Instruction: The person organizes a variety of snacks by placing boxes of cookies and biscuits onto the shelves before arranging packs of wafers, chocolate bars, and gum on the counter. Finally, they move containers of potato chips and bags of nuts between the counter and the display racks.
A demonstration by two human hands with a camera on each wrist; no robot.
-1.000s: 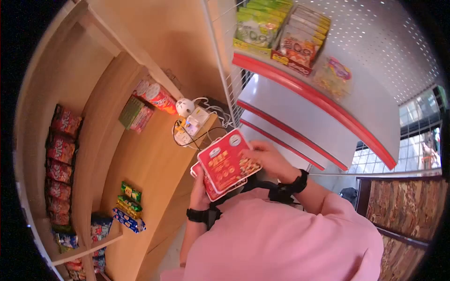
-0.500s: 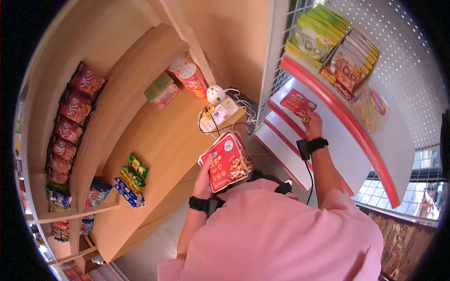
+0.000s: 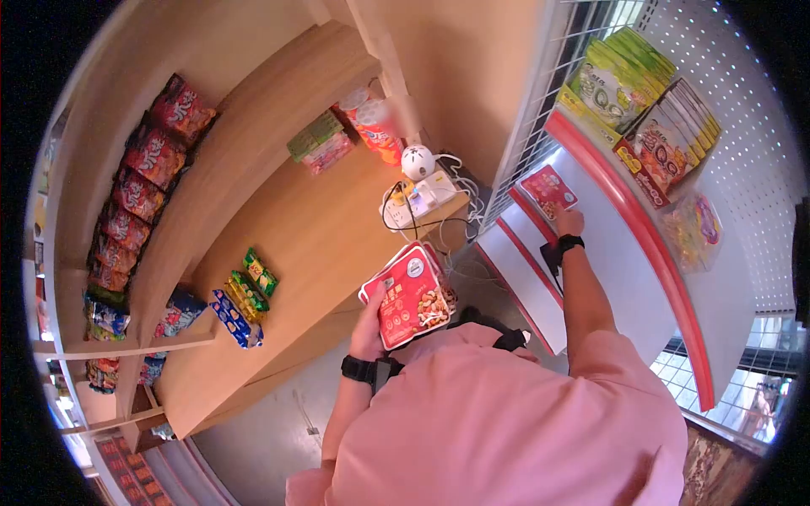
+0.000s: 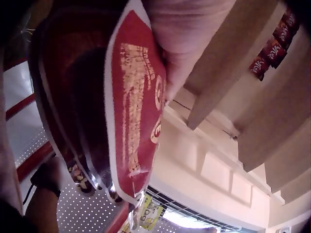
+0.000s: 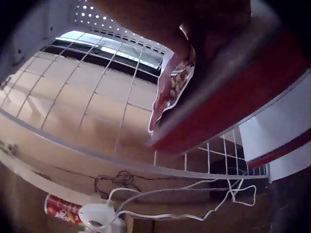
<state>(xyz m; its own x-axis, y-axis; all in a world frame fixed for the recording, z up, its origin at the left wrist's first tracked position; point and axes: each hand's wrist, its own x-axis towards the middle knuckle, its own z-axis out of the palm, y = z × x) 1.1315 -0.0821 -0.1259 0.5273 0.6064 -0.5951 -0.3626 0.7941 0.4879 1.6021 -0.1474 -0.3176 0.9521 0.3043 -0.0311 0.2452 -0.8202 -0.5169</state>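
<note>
My left hand [image 3: 368, 331] grips a small stack of red snack packets [image 3: 411, 297] with white borders and a picture of nuts, thumb across the front one. The left wrist view shows the front packet [image 4: 133, 107] edge-on, with darker packets behind it. Further right, my right hand [image 3: 570, 223] holds the near end of a single red nut packet [image 3: 545, 189] at the left end of a white shelf [image 3: 620, 253], under the top one. In the right wrist view that packet [image 5: 167, 94] lies low along the shelf's red front edge [image 5: 214, 114]; the fingers are mostly in shadow.
Green snack bags [image 3: 620, 80] and brown-boxed bags [image 3: 675, 135] stand on the top shelf, beside a clear candy bag [image 3: 693, 232]. A wire grid [image 3: 540, 126] closes the rack's left side. A power strip [image 3: 422, 198] with cables sits on the wooden counter [image 3: 312, 232].
My right hand has left the stack with one packet, reached right to the rack and brought it down to the shelf. My left hand keeps the rest; the view has turned toward the rack.
</note>
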